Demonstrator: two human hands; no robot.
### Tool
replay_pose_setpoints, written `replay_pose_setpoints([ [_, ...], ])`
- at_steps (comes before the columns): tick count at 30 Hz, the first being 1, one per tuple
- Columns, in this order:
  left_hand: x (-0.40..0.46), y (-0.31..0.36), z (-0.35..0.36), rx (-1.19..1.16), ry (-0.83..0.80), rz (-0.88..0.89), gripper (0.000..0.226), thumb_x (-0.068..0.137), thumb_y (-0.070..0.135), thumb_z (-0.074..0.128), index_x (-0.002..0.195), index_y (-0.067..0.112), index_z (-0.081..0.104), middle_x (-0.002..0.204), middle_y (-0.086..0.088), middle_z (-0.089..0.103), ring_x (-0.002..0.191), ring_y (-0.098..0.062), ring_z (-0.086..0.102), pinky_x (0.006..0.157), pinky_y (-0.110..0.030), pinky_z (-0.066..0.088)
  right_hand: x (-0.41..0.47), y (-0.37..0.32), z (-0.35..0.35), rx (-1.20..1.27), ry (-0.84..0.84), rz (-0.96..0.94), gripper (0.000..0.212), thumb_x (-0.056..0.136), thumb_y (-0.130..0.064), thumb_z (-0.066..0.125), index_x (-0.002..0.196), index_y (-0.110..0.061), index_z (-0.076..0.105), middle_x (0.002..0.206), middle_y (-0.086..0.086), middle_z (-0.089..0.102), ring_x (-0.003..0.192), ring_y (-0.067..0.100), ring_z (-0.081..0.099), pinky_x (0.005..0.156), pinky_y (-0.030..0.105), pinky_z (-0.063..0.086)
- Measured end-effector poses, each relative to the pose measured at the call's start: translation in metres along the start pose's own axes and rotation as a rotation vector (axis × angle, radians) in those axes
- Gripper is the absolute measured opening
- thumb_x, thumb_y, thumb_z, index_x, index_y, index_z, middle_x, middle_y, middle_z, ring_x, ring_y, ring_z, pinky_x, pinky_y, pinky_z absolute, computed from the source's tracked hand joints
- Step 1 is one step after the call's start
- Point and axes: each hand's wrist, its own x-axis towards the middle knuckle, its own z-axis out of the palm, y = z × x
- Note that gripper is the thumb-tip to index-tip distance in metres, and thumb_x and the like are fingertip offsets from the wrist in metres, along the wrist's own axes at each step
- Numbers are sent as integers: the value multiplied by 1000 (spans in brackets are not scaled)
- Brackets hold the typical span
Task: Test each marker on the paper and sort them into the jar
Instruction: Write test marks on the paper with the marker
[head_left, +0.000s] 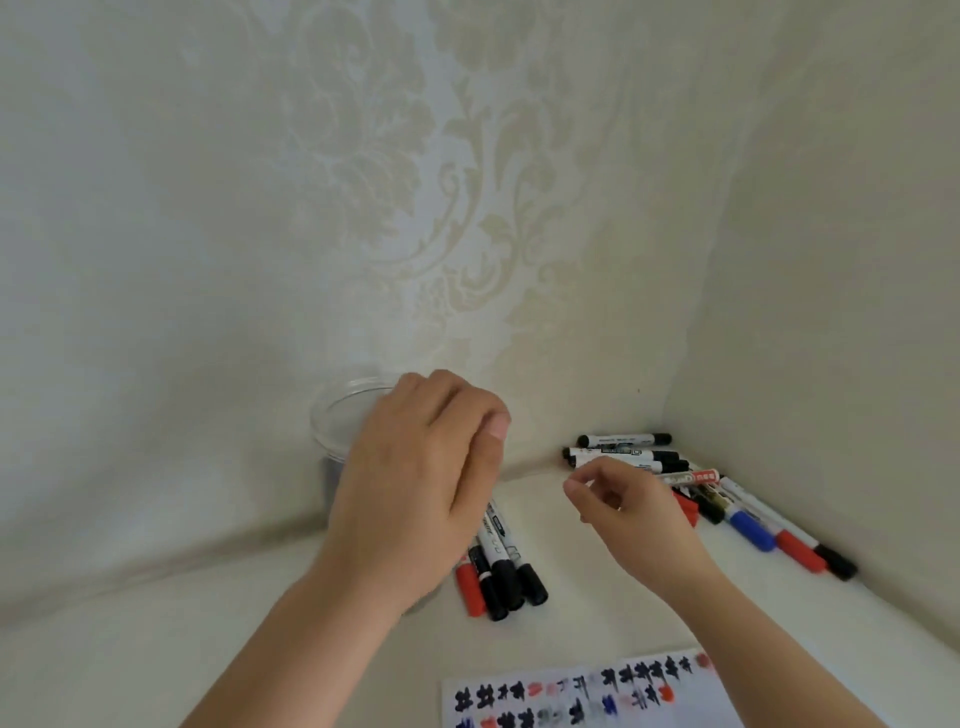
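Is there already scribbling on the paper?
Yes, the paper at the bottom of the view is covered with black, red and blue test marks.

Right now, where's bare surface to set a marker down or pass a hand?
Free: the strip between the near marker cluster and the corner marker pile, under the right hand; also the near-left surface, left of the paper. Crowded: the right corner, and beside the jar, where the left hand hovers.
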Motion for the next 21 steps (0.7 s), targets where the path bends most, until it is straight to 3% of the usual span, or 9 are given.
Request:
replay_pose_setpoints([
  [4,-11,16,57,-301,-243,-109,11,89,29,45,87,28,56,78,16,54,72,-2,49,61,-17,40,14,39,-27,-247,-19,48,8,88,-27,58,91,-30,66,77,-11,58,61,1,48,52,18,33],
  [8,-23,5,113,-303,-371,-164,8,87,26,52,87,33,53,82,17,53,78,2,48,66,-14,37,26,73,-41,-554,1,42,23,88,-16,56,110,-19,61,111,4,57,98,20,55,75,30,45],
  [11,-25,-5,141,-259,-414,-185,7,86,26,54,88,33,53,84,17,50,81,4,45,66,-10,33,35,89,-41,-760,-13,-33,30,90,-14,49,119,-16,55,117,7,52,108,25,48,85,34,42],
  [13,-25,-8,154,-241,-431,-191,7,86,23,56,90,29,56,86,15,49,83,-1,45,71,-15,36,40,94,-38,-948,-14,-116,29,90,-18,49,118,-17,55,114,5,54,105,25,49,87,33,38],
  [16,-27,-9,166,-195,-492,-167,14,86,24,56,100,22,58,99,8,50,97,-10,45,84,-26,38,44,89,-34,-1137,117,-217,21,88,-30,58,104,-18,64,102,3,64,95,23,57,80,31,42],
  [19,-26,-7,174,-144,-533,-139,26,86,24,56,111,18,54,115,1,48,105,-17,43,89,-32,38,47,88,-29,-1121,-21,-252,24,94,-14,39,114,-11,52,116,8,57,110,29,48,90,37,33],
  [21,-26,-5,177,-113,-539,-138,34,87,25,55,119,16,48,122,-2,44,110,-19,40,92,-33,38,43,81,-28,-1116,-45,-305,25,93,-9,38,113,-11,52,114,8,59,110,28,47,93,39,30],
])
